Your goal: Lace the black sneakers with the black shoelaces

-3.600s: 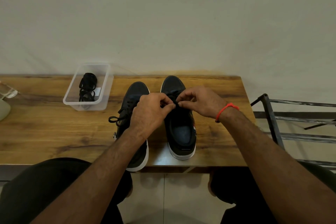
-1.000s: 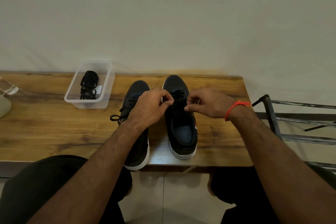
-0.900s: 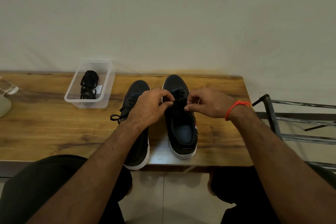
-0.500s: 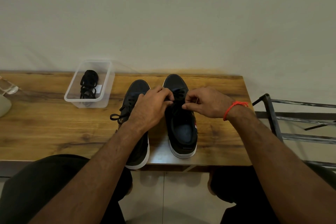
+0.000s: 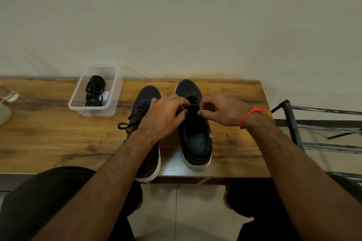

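While working the black shoelace (image 5: 191, 108) on right sneaker (image 5: 195, 135), toe away on wooden table (image 5: 49, 133): left hand (image 5: 162, 117) and right hand (image 5: 221, 109) pinching its ends over the eyelets, probably for tension. Left sneaker (image 5: 146, 101) alongside, laced.

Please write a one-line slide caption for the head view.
Both hands pinch the lace over the right sneaker; spare laces lie in a tub.

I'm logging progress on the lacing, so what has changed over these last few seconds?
Little. Both hands drew apart from their first near touch over the right sneaker, then closed in again. The left hand and right hand still pinch the black lace over its eyelets. The left sneaker, its lace loop trailing, the clear box of spare laces and the table stayed put.
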`<state>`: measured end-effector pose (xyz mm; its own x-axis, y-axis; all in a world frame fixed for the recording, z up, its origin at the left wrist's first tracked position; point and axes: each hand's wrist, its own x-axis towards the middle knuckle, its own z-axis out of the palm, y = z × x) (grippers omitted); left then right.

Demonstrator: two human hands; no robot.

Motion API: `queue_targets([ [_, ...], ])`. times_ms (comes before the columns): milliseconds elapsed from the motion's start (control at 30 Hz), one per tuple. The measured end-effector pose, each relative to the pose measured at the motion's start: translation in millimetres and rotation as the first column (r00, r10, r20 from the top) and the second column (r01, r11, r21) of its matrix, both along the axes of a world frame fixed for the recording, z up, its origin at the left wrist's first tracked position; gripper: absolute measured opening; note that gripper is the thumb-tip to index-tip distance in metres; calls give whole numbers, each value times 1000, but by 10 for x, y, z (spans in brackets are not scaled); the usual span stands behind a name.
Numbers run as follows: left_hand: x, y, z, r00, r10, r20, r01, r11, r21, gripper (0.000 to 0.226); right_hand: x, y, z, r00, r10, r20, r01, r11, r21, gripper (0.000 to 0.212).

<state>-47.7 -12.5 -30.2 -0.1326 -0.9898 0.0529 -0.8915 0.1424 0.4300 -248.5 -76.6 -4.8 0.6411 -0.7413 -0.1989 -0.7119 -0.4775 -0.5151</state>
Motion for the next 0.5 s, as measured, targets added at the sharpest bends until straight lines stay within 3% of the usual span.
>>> queue_targets([
  [167, 40, 3, 7, 996, 70, 61, -67, 997, -49, 18, -4, 9, 18, 1000, 17, -17, -17, 1000, 3, 11],
  [400, -45, 61, -35, 976, 90, 197, -95, 995, 14, 36, -35, 33, 76, 999, 34, -27, -33, 999, 24, 15],
  [500, -2, 56, -78, 960, 114, 256, -135, 989, 65, 32, -62, 33, 85, 997, 46, -70, -42, 998, 47, 16],
])
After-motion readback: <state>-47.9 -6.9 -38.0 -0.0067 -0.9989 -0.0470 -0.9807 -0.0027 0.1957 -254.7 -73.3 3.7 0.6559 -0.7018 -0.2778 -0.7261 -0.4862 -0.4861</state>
